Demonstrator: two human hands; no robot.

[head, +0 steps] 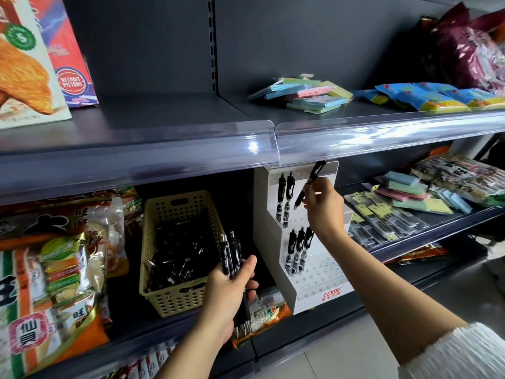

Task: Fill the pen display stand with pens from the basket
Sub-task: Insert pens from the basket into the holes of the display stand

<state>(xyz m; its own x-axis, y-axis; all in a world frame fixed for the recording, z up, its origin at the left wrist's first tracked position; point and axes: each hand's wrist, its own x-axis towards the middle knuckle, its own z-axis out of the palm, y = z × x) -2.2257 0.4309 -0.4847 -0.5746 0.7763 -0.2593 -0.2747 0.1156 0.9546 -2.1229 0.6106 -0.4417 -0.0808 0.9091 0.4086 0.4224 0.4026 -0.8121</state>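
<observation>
I log the right hand (323,206) raised at the upper tier of the white pen stand (308,274), its fingers (310,191) pinched shut on one black pen (310,181), which tilts with its tip down-left and its clip end up against the shelf edge (382,138) above. Just left of those fingers, two pens (284,195) stand upright in the top row; below them, three pens (299,250) stand in the next tier, with rows of open holes lower still. I log the left hand (229,291) lower and to the left, fingers (250,265) wrapped closed round a bundle of black pens (232,255), tops pointing up. Just left of that hand sits the yellow perforated basket (175,209) on the shelf, holding a heap of loose black pens (177,253). Further left of it: snack bags (54,269). Right of the right hand: pads of sticky notes (410,190) and packed pens (382,220).
</observation>
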